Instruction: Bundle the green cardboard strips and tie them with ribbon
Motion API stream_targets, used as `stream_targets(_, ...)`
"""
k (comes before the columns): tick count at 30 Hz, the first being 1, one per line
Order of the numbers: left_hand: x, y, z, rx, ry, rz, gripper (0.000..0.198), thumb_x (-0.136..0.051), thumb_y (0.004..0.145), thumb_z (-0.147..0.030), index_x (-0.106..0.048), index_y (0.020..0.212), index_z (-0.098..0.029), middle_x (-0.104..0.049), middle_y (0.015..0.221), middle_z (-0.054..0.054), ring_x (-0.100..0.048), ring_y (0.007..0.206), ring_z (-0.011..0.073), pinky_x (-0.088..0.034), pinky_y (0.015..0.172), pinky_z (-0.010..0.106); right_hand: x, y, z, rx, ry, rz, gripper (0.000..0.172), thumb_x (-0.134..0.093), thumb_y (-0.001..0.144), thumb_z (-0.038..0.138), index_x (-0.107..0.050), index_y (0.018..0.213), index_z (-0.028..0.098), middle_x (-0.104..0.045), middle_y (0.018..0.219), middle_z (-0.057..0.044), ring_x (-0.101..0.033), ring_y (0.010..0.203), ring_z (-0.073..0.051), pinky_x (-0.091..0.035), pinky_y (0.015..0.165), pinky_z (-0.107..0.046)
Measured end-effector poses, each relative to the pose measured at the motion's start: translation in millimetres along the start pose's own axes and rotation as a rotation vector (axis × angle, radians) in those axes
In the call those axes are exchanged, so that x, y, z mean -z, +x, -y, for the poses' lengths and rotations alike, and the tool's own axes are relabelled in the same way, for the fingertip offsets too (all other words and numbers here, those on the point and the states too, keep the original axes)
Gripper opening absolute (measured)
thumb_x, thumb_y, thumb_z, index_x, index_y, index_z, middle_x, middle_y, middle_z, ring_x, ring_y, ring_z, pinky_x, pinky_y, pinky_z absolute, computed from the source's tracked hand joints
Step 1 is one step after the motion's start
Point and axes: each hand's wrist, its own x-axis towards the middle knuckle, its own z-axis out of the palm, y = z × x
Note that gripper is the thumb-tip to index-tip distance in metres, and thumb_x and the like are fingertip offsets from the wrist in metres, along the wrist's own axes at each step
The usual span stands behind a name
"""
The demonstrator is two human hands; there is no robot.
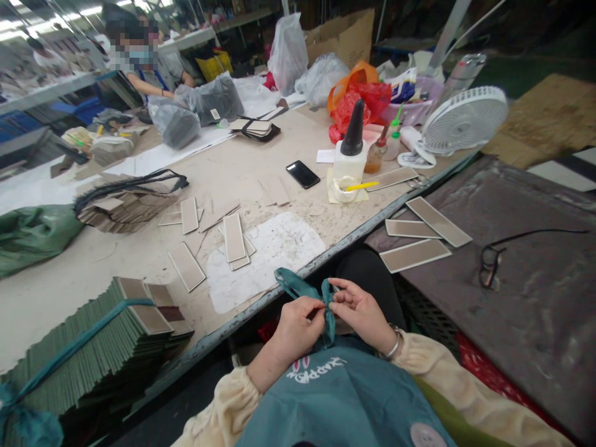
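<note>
In front of my chest, just off the table's edge, my left hand [298, 327] pinches a teal cloth strip [293, 284] between thumb and fingers. My right hand [362, 311], closed too, grips the same strip close beside it. The strip is looped between the hands, and one length trails toward the table edge; the fingers hide where it crosses. Below the hands is the teal apron [344, 397] with white lettering. At lower left, a similar teal band [88, 338] is tied around a thick stack of green-edged panels [93, 366].
Loose beige panels [187, 267] lie on the worktable [251, 167], near a phone [302, 174]. A white glue bottle [349, 162] and a fan [465, 121] stand farther right. Glasses [490, 267] rest on the dark right-hand surface. Across the table, a co-worker [153, 77] handles grey bags.
</note>
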Motion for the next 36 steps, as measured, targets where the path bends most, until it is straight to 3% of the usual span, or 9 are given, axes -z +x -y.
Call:
stream_targets(5, 0.0, -1.3, 0.1, -0.057, 0.014, 0.026, 0.018, -0.052, 0.081, -0.020, -0.069, 0.086, -0.017, -0.068, 0.077, 0.005, -0.061, 0.069, 0.0136, -0.047, 0.068, 0.024, 1.0, 0.2, -1.4, 0.005, -0.024, -0.002, 0.051, -0.063, 0.072, 0.028, -0.049, 0.119, 0.017, -0.057, 0.075, 0.003, -0.054, 0.061, -0.009, -0.043, 0.055, -0.021)
stream_targets(9, -2.6, -0.7, 2.4, 0.069, -0.056, 0.016, 0.017, -0.054, 0.079, -0.021, -0.069, 0.084, -0.017, -0.069, 0.075, 0.003, -0.061, 0.066, 0.0135, -0.047, 0.065, 0.023, 2.4, -1.4, 2.2, 0.055, -0.080, 0.008, 0.053, -0.063, 0.075, 0.029, -0.047, 0.123, 0.018, -0.059, 0.079, 0.000, -0.058, 0.066, -0.010, -0.049, 0.059, -0.022)
stream_targets(12, -5.2, -0.2, 6.5, 0.138, -0.089, -0.013, 0.015, -0.054, 0.077, -0.019, -0.069, 0.081, -0.016, -0.069, 0.073, 0.002, -0.061, 0.064, 0.0132, -0.046, 0.062, 0.022, 2.2, -3.7, 4.2, 0.095, -0.104, 0.085, 0.064, -0.066, 0.073, 0.025, -0.041, 0.131, 0.019, -0.059, 0.089, -0.002, -0.060, 0.070, -0.010, -0.053, 0.065, -0.025)
stream_targets(18, -6.5, -0.2, 9.1, 0.080, 0.011, -0.025, 0.016, -0.053, 0.080, -0.021, -0.068, 0.078, -0.016, -0.067, 0.073, 0.003, -0.060, 0.065, 0.0130, -0.044, 0.063, 0.022, 1.3, -3.7, -3.2, 0.168, -0.260, 0.081, 0.067, -0.059, 0.074, 0.018, -0.037, 0.138, 0.019, -0.063, 0.091, -0.002, -0.064, 0.077, -0.012, -0.055, 0.076, -0.028)
stream_targets(23, -6.3, 0.2, 8.6, 0.080, 0.062, -0.041, 0.017, -0.050, 0.081, -0.020, -0.067, 0.079, -0.015, -0.067, 0.074, 0.004, -0.059, 0.066, 0.0132, -0.045, 0.064, 0.022, 3.9, -4.5, -0.5, 0.261, -0.464, 0.032, 0.058, -0.056, 0.079, 0.019, -0.043, 0.135, 0.022, -0.069, 0.083, 0.001, -0.064, 0.070, -0.013, -0.054, 0.070, -0.027)
stream_targets(30, -1.9, -2.2, 9.0, 0.046, -0.038, -0.019, 0.020, -0.051, 0.082, -0.020, -0.066, 0.094, -0.016, -0.069, 0.089, 0.005, -0.063, 0.080, 0.0149, -0.048, 0.076, 0.024, 5.1, -6.2, 2.6, 0.266, -0.491, 0.037, 0.058, -0.054, 0.080, 0.020, -0.041, 0.137, 0.021, -0.068, 0.076, 0.004, -0.061, 0.064, -0.011, -0.051, 0.063, -0.023)
stream_targets(36, -2.4, -0.8, 7.3, 0.068, -0.064, 0.054, 0.019, -0.052, 0.083, -0.020, -0.070, 0.090, -0.017, -0.071, 0.081, 0.003, -0.064, 0.070, 0.0134, -0.048, 0.067, 0.022, 7.2, -7.4, 1.5, 0.276, -0.487, 0.086, 0.056, -0.050, 0.084, 0.021, -0.037, 0.138, 0.020, -0.064, 0.072, 0.004, -0.056, 0.061, -0.011, -0.046, 0.061, -0.023)
